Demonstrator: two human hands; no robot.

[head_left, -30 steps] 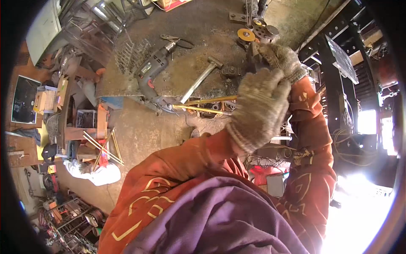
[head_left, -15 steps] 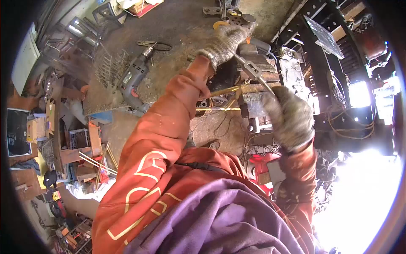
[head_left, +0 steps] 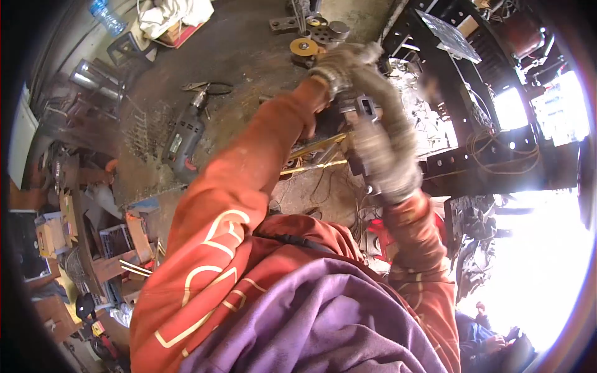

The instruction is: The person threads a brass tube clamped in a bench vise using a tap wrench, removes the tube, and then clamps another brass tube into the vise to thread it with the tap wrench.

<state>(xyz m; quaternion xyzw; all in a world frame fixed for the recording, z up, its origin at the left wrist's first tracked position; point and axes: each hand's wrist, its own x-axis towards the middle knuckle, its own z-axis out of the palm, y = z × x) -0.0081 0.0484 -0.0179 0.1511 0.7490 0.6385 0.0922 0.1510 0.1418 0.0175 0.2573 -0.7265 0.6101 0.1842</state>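
Both my hands wear knitted work gloves. My left hand point(head_left: 341, 66) is at the far side of the bench, its fingers closed around what appears to be the upper end of a tap wrench. The slotted middle of the tap wrench point(head_left: 365, 107) shows between the hands; gloves hide its ends. My right hand point(head_left: 393, 163) is smeared by motion beside the wrench. Its thumb and long fingers are apart, with the fingers reaching up toward my left hand. The vise area beneath is mostly hidden by my hands.
A power drill point(head_left: 185, 137) lies on the dark bench point(head_left: 249, 62), with pliers point(head_left: 208, 87) beyond it. A yellow disc point(head_left: 303, 47) sits near my left hand. Black perforated steel framing point(head_left: 491, 165) stands on the right. Another person point(head_left: 491, 342) is at lower right.
My right hand has moved up and left, from the lower end of the tap wrench toward my left hand, its fingers spreading. The wrench appears turned more upright. The view has shifted slightly.
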